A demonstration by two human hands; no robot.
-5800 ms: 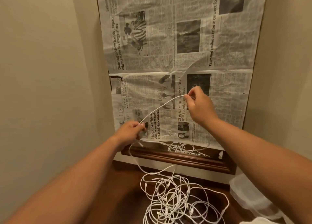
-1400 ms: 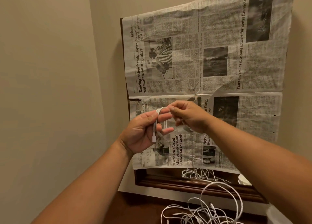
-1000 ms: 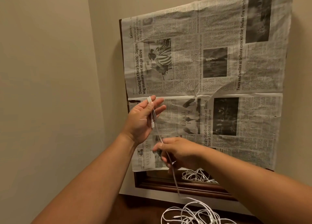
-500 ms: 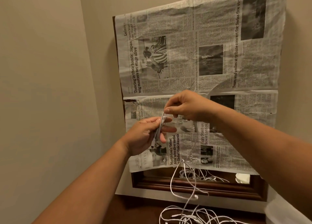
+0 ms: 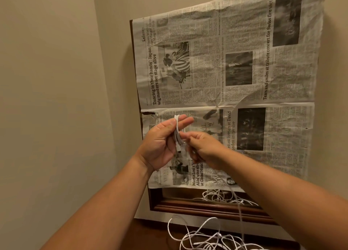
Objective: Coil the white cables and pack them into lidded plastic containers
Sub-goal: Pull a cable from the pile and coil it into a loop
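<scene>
**Finding:** winding of one cable is in hand. No container shows in view.

Your left hand [image 5: 163, 142] is at the centre of the view, palm towards you, fingers [image 5: 185, 121] nearly straight. The cable [image 5: 177, 132] is looped lengthwise around those fingers in several turns, and your thumb pins the turns against them. One plug end hangs out of the bundle near the palm.

Your right hand [image 5: 206, 151] sits just at 4 o'clock of the left, fingers curled and blurred. It appears to pinch the free run of the cable beside the bundle, though the grip itself is not sharp. A thin strand drops from it towards 6 o'clock into the heap [image 5: 216, 238] of loose white cables on the dark surface at the bottom edge.

Behind, at 1 o'clock, a newspaper [image 5: 235, 76] covers a wooden frame [image 5: 207, 209] on the wall.

**Assessment:** the bundle is partly wound, and a good deal of slack looks left.

**Recommendations:**
- Hold the thumb firm on the turns so none slips off the fingertips.
- Lay each new turn flat beside the last, not across it.
- Let the strand slide through your right fingers under light tension, so it lifts clear of the heap without dragging its neighbours.
- If it snags, stop and free it; do not tug.
- Save a short tail to wrap the waist of the bundle.
</scene>
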